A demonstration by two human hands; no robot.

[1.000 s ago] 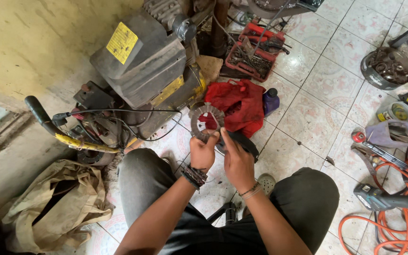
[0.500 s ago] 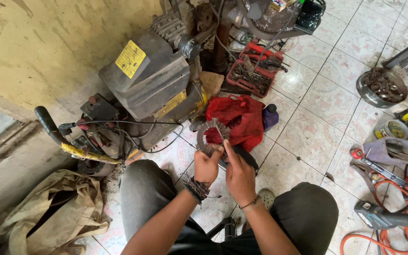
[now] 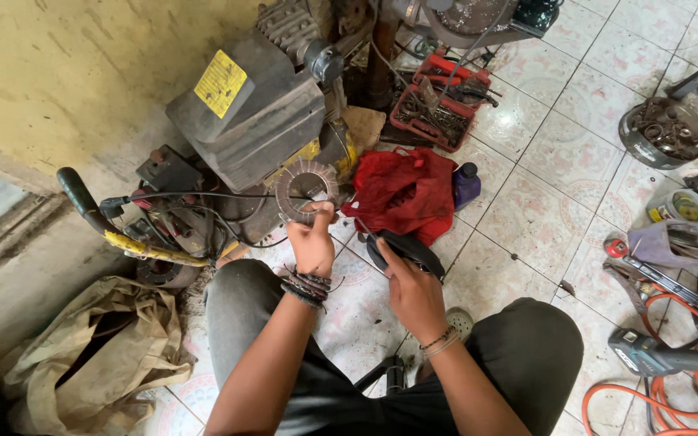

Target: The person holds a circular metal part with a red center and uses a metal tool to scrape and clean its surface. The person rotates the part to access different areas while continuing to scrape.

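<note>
Red cloth bag (image 3: 405, 194), orange hose (image 3: 672, 387) (coiled), patterned pale floor tiles (image 3: 559, 153)

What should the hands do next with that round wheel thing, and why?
Probably bring the two together. The left hand holds up the round flap disc, and the right hand grips the black grinder just beside it, apart from the disc. So setting the disc onto the grinder seems the likely small move.

We see a repair workshop floor: a grimy engine-driven machine (image 3: 244, 121) against the wall, a red tray of tools (image 3: 438, 105), a pan of metal parts (image 3: 664, 133), an orange hose (image 3: 688, 355) on worn tiles (image 3: 559, 161)
</note>
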